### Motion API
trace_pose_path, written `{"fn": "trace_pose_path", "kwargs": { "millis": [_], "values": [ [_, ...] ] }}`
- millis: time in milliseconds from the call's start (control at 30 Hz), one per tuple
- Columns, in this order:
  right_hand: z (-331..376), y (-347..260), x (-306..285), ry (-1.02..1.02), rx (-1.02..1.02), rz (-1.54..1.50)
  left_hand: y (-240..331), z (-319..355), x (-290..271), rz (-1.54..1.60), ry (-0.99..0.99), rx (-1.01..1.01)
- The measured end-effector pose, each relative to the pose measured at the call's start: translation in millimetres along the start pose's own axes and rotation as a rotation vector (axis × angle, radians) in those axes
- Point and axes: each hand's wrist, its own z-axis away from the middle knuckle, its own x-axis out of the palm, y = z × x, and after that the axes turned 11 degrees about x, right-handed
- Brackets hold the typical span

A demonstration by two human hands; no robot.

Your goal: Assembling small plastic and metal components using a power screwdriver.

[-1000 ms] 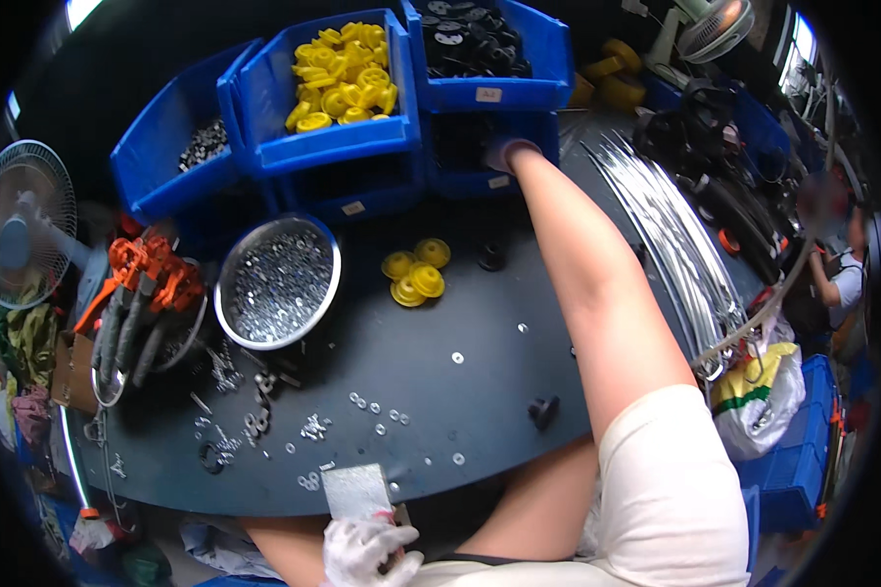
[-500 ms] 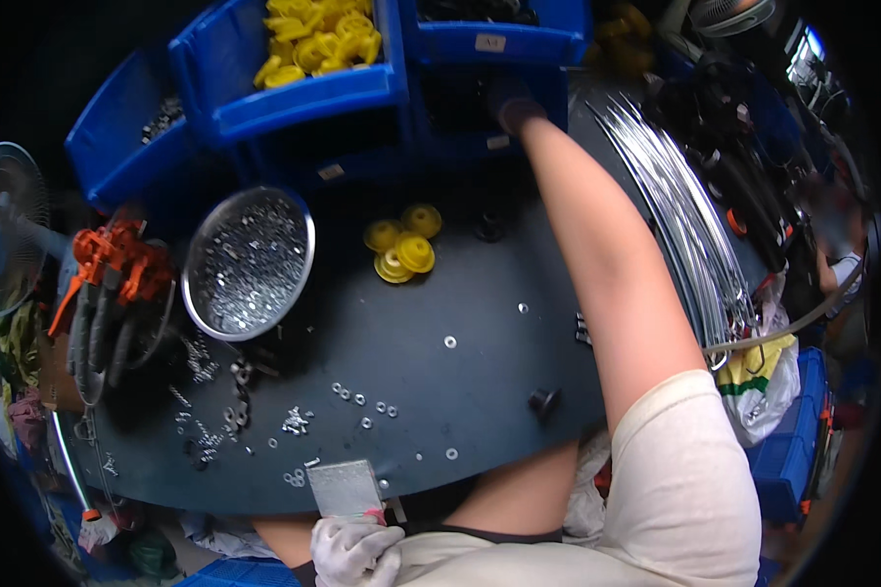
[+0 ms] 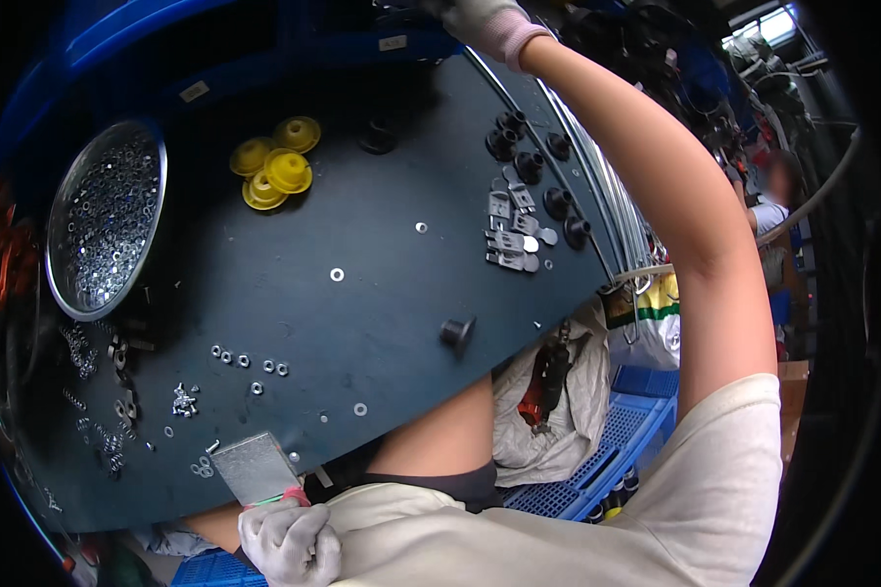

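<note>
My left hand [image 3: 289, 543], in a pale glove, is closed in a fist at the near table edge. It sits against the lower end of a flat grey metal plate [image 3: 257, 470], where a small red and green piece shows; the fist hides what it grips. My right arm stretches far out to the upper right. The gloved right hand [image 3: 489, 24] is at the top rim, beside the blue bins, its fingers dark and partly cut off. Beneath that arm lie grey metal clips [image 3: 512, 240] and several black flanged bushings [image 3: 529, 164].
A metal bowl [image 3: 108, 220] of small nuts stands left. Several yellow flanged caps [image 3: 287, 171] lie mid-table, with loose washers [image 3: 337, 275], springs [image 3: 78, 352] and screws [image 3: 184, 400] nearer me. A black bushing [image 3: 455, 334] lies near the front edge. Long metal rods [image 3: 597, 166] run along the right.
The view has swung right, bringing the clips and more bushings into sight. My right hand has come out of the lower blue bin and moved right. My left fist stays by the plate.
</note>
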Motion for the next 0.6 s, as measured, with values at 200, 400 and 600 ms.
{"fn": "trace_pose_path", "kwargs": {
  "millis": [200, 400, 600],
  "values": [
    [15.1, 21.1, 0.3, 0.018, 0.200, -0.272, 2.6, -6.5, 0.6, -0.025, -0.025, 0.021],
    [-4.0, 8.3, 20.9, 0.221, 0.318, -0.068, 4.2, -7.4, 1.2, -0.053, -0.025, 0.025],
    [-13.8, -36.7, 26.5, 0.257, 0.611, -0.263, 4.7, -6.4, 3.1, -0.116, -0.023, 0.047]
  ]
}}
